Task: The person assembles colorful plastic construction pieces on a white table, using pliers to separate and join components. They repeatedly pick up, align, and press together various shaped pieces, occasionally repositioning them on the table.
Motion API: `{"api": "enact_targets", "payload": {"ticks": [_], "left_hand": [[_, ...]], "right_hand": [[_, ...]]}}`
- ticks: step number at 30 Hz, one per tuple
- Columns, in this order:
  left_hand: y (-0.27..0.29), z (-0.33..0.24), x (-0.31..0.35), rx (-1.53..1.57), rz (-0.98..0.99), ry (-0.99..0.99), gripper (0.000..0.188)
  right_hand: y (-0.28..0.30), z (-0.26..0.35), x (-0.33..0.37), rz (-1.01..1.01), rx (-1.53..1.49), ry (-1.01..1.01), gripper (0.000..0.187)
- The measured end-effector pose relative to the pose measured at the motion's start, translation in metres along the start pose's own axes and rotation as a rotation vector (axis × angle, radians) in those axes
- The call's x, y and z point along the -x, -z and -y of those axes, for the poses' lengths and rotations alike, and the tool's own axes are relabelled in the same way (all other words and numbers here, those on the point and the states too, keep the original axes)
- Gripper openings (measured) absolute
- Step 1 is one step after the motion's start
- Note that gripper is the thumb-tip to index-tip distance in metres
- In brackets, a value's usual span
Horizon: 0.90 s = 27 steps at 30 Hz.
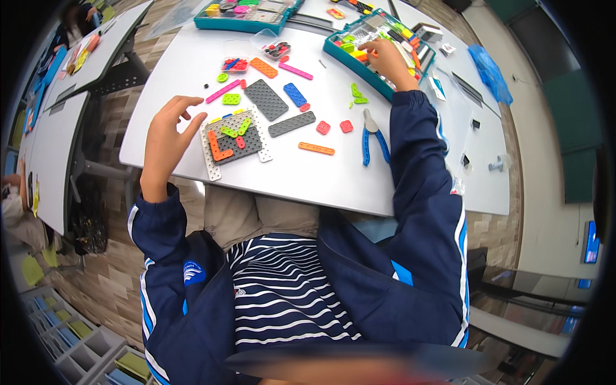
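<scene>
My left hand (pixel 170 135) is open, thumb and fingers spread, beside a small flat assembly. Its light grey base (pixel 213 168) carries a dark grey perforated plate (pixel 244 146), an orange L-shaped piece (pixel 218 149) and green angled pieces (pixel 242 128). My right hand (pixel 388 61) reaches into a teal-edged parts tray (pixel 362 74) at the far right. Its fingers look apart over orange and yellow pieces; what lies under the fingertips is partly hidden. Between my hands lie a large dark grey plate (pixel 266 101), a blue perforated bar (pixel 295 95) and an orange bar (pixel 316 149).
Blue-handled pliers (pixel 366 142) lie near my right sleeve. Small clear boxes (pixel 235 65) of red parts and a pink bar (pixel 296 70) lie farther back. Another teal tray (pixel 240 22) stands at the far edge. A blue plastic bag (pixel 489 74) lies at the right.
</scene>
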<state>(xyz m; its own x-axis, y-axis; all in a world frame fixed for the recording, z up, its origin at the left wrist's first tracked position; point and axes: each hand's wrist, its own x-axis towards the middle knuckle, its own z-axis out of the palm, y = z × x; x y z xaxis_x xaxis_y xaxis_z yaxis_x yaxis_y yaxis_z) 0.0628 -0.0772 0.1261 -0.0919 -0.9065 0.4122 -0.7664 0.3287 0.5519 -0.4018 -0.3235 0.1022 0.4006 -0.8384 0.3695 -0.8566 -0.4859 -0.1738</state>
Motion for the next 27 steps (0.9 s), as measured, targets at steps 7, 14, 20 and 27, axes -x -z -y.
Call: {"api": "enact_targets", "payload": {"ticks": [7, 14, 20, 27], "left_hand": [[0.025, -0.013, 0.066, 0.012, -0.069, 0.156, 0.027], [0.026, -0.012, 0.088, 0.065, -0.132, 0.217, 0.027], [0.018, -0.007, 0.097, 0.109, -0.152, 0.205, 0.025], [0.010, -0.007, 0.107, 0.161, -0.142, 0.198, 0.026]], "right_hand": [[-0.007, -0.022, -0.029, 0.246, 0.076, 0.088, 0.029], [-0.013, -0.029, -0.020, 0.167, -0.117, 0.113, 0.016], [-0.015, -0.040, -0.024, 0.227, -0.098, 0.128, 0.021], [-0.002, -0.028, -0.041, 0.416, 0.020, 0.094, 0.019]]}}
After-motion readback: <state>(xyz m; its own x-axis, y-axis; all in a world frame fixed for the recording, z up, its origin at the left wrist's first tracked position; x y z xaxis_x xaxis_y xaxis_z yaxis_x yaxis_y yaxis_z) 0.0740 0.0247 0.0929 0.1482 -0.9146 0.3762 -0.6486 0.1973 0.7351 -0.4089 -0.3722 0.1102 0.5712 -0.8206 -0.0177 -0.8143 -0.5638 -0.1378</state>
